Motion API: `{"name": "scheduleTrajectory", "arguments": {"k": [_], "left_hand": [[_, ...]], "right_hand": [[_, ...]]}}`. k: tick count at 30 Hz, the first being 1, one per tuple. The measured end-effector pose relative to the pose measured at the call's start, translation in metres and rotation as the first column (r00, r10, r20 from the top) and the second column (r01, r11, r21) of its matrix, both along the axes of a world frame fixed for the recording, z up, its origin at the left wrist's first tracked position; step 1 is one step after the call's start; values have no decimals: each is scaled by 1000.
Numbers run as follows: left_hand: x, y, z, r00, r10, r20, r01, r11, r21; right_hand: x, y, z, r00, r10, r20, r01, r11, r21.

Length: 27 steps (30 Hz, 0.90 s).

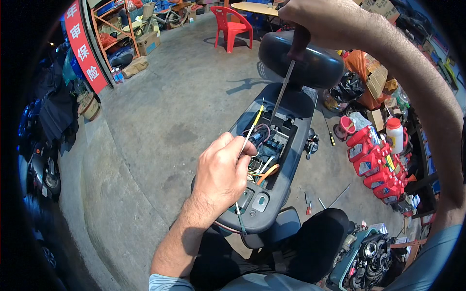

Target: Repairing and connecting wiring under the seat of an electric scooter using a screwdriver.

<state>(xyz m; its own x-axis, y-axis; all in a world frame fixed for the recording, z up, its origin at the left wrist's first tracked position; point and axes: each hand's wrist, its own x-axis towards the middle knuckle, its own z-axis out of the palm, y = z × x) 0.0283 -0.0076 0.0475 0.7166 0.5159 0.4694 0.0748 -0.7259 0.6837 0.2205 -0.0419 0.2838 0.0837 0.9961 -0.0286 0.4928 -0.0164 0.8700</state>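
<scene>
My right hand (315, 19) is closed around the dark handle of a long screwdriver (284, 89). Its metal shaft slants down into the open compartment (286, 160) of a grey vehicle body, among wires and black connectors; the tip's exact contact is hard to make out. My left hand (221, 167) is closed at the compartment's left side, with a thin yellow-and-white rod (258, 115) running through its fingers. Dark wiring (257, 138) lies at its fingertips; whether the fingers grip that too is hidden. An orange cable (269, 174) loops near the compartment's lower end.
A rounded black seat-like part (301, 60) stands beyond the compartment. Red jugs (371, 165) line the right side, and a bin of metal parts (366, 257) sits beside my knee. Small tools, including a red-handled screwdriver (308, 209), lie on the floor. A red chair (232, 29) is farther off.
</scene>
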Motion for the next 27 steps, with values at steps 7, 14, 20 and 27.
{"name": "scheduleTrajectory", "arguments": {"k": [7,14,20,27], "left_hand": [[2,0,2,1000,-4,-2,4,1000,10],[-1,1,-6,1000,-13,8,13,1000,-1],[-3,-1,1,1000,-5,-5,4,996,-89],[1,-1,6,999,33,36,-30,995,-93]], "right_hand": [[-2,-10,6,999,39,-5,-39,999,16],[38,-17,6,983,175,57,-182,970,159],[138,-126,27,957,223,-185,-105,862,496],[171,-260,-121,96,475,-875,732,561,385]]}}
